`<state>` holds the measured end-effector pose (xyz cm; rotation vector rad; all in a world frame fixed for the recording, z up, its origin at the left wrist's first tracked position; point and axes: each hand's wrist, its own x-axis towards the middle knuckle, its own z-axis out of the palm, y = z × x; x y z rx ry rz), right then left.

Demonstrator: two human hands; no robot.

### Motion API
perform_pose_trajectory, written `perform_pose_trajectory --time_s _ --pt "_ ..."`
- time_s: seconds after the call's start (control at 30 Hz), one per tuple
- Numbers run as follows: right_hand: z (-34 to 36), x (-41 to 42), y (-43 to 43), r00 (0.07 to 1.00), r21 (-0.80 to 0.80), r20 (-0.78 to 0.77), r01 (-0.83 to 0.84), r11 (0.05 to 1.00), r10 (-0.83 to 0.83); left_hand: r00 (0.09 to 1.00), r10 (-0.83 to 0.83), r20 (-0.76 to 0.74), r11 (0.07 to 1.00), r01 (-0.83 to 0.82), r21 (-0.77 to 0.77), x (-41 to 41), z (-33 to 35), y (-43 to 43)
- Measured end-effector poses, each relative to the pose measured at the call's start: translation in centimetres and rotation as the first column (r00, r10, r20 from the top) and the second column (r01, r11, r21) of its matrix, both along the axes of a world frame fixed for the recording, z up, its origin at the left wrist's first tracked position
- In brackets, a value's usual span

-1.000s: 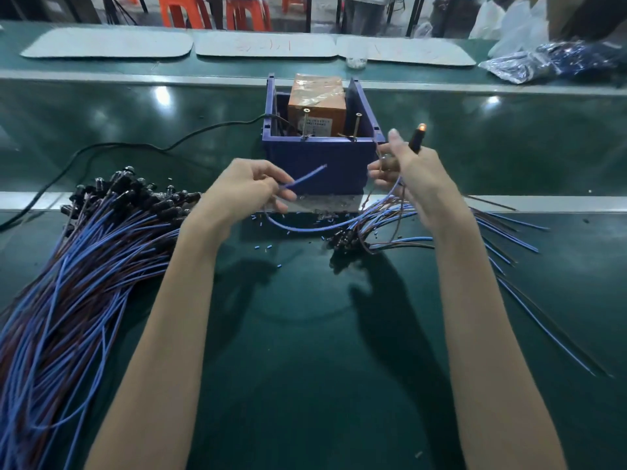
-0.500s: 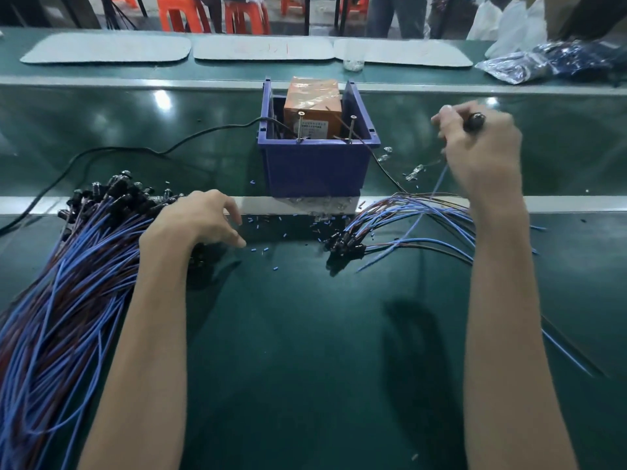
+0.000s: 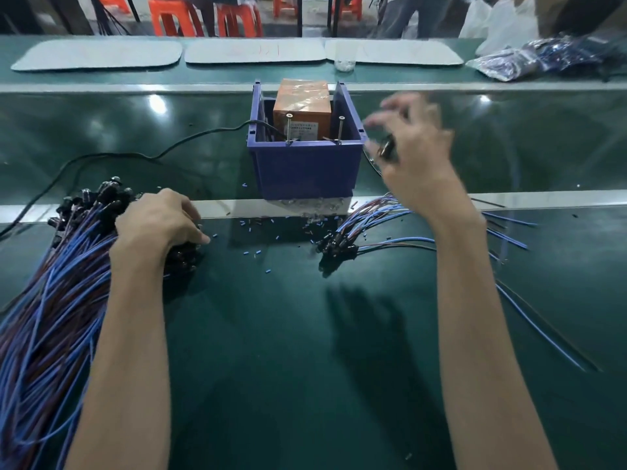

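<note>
**Head view.** The left hand point(image 3: 159, 225) rests on the head end of the wire bundle point(image 3: 51, 300), at 9 o'clock in the frame. Its fingers curl downward over the dark plug heads point(image 3: 101, 198). Whether they pinch a single lead cannot be told, because the hand covers the contact. The bundle's long axis runs from the plug heads toward 7 o'clock, so a lead would probably draw free toward 1 o'clock, along its own length.

The right hand point(image 3: 417, 157) hangs above the bench at 2 o'clock in the frame, just beside the blue bin point(image 3: 305, 171), and is blurred. Its fingers appear spread. A dark connector point(image 3: 386, 151) shows at the thumb side, but a grip on it cannot be confirmed. The small pile point(image 3: 356, 232) of leads lies at 6 o'clock from this hand and apart from it, with its plug heads toward 8 o'clock.

Judgement: the left hand is nearer to the next lead. The pick-up depends on separating one plug head from its neighbours.
</note>
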<state>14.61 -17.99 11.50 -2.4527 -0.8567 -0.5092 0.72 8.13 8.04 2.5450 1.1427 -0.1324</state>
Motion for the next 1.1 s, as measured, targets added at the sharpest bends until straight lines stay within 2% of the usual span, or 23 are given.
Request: perform_pose_trajectory --time_s 0.07,0.1,0.17,0.37,0.57,0.77,0.87,0.97,1.1 --pt "-1.5 0.4 0.2 0.946 -0.337 -0.322 -0.152 0.929 0.038 1.0 -0.004 -0.015 1.0 0.004 0.006 0.1 -0.2 -0.2" --pt "-2.3 0.4 0.4 0.896 -0.433 -0.443 -0.242 0.868 0.028 1.0 -0.017 -0.024 1.0 0.017 0.002 0.2 -0.2 -0.1" --pt "-3.4 0.2 1.0 0.827 -0.476 -0.563 -0.329 0.815 0.005 0.998 -0.043 -0.052 0.999 0.043 -0.011 0.2 -0.2 0.0" --pt "-3.7 -0.1 1.5 0.796 -0.37 -0.604 -0.329 0.869 0.043 0.995 -0.074 -0.068 0.997 0.075 0.013 0.3 -0.5 -0.1" --pt "-3.4 -0.1 1.5 0.772 -0.296 -0.632 -0.32 0.9 0.066 0.998 -0.055 0.005 0.998 0.055 -0.012 0.0 -0.4 0.5" --pt "-2.7 -0.6 1.6 0.768 -0.203 -0.621 -0.351 0.914 0.157 0.995 -0.098 -0.031 0.995 0.098 -0.008 -0.2 -0.1 0.4" --pt "-2.4 -0.9 2.0 0.761 -0.139 -0.612 -0.371 0.918 0.215 0.993 -0.107 0.055 0.991 0.103 0.082 -0.3 1.0 -0.1" --pt "-2.3 -1.4 2.5 0.743 -0.047 -0.61 -0.381 0.923 0.276 0.969 -0.13 0.212 0.988 0.11 0.104 -0.3 2.3 -1.0" --pt "-2.2 -2.3 3.5 0.688 0.073 -0.628 -0.413 0.908 0.364 0.852 -0.181 0.491 0.984 0.16 0.083 0.3 3.6 -3.7"
